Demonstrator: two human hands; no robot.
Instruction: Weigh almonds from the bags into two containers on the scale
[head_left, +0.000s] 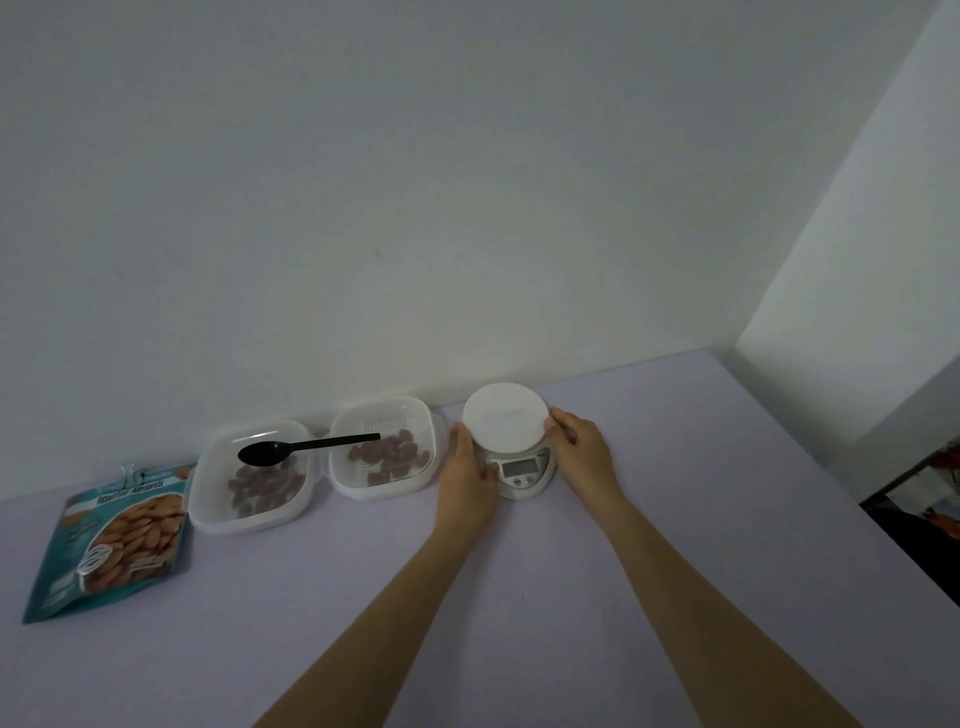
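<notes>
Grips the scale (511, 447) from both sides, arms stretched forward: left hand (467, 470) cupped on its left flank, thumb on the base; right hand (577, 441) curled round its right rim. Left of the scale: near container (387, 489), far container (244, 526), spoon (311, 446) bridging both, almond bag (124, 540) beyond.

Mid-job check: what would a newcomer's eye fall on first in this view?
The left hand and right hand hold the scale by its sides near the wall, its platform bare. To its left, the right container and left container each hold almonds, with a black spoon lying across both. A bag lies flat at the far left.
</notes>
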